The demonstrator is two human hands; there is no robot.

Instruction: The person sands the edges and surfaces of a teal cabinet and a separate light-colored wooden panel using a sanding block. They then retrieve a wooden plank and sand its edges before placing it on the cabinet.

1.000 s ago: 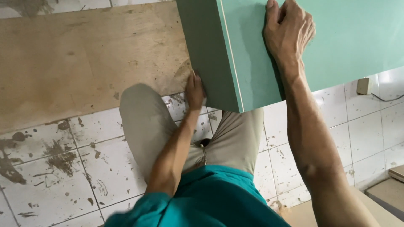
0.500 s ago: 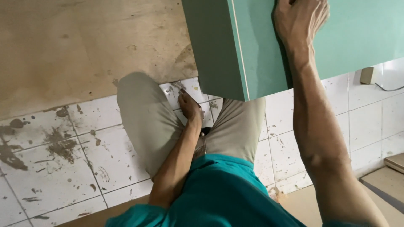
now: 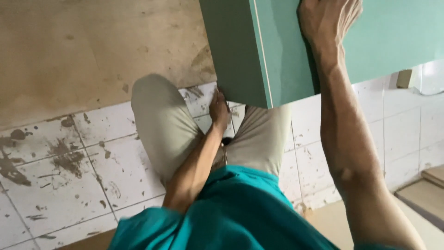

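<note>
Cabinet (image 3: 286, 51), pale green, fills the upper right of the view, held up off the floor (image 3: 69, 162); its top and right end are cut off by the frame. 2 faces show: a narrow end face on the left and a broad face on the right, meeting at a thin pale edge strip. Its long axis runs left to right, rising slightly rightward, and the lower near corner points down toward the knees.

Right hand (image 3: 326, 21) lies on the broad face with the grip spread flat against it; the fingertips are cut off at the top of the frame, so it cannot be told whether they curl over an edge. Left hand (image 3: 218, 111) reaches under the end face, touching its lower edge; the fingers are hidden behind the cabinet, so whether the grip is together or apart cannot be told.

Below, beige trousers (image 3: 162, 125) and a teal shirt (image 3: 231, 213) cover much of the stained white tiles. A plywood sheet (image 3: 92, 51) lies at upper left, its far edges out of frame.
</note>
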